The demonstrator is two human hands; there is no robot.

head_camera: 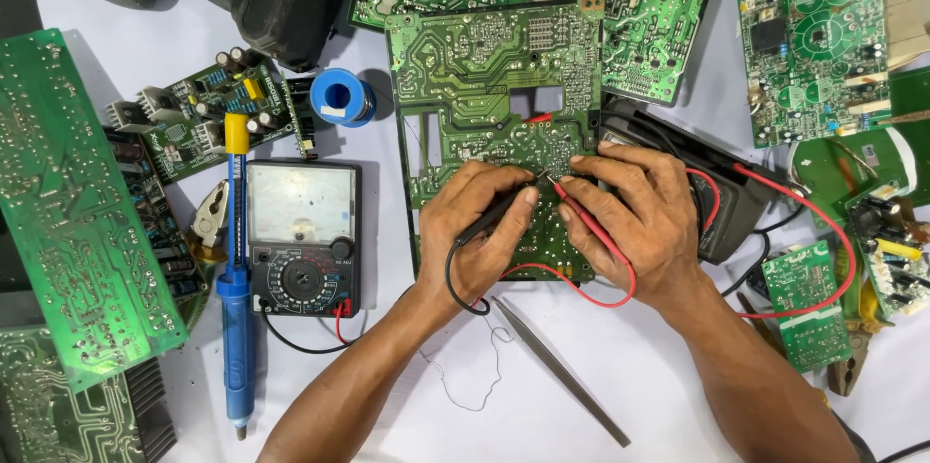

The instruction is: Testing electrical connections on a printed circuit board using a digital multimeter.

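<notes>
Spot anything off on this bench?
Nothing damaged or spilled. Left hand and right hand press black probe and red probe onto the green board. Only clutter: boards overlap.

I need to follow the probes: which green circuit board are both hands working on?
The large central board with rectangular cutouts; both hands' probe tips meet on it.

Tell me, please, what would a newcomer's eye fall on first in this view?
Dead centre, the left hand holds a black probe and the right hand a red probe, their tips meeting on a green board. Left of the hands lies a black meter with a blue desoldering pump beside it. More green boards ring the white table.
</notes>
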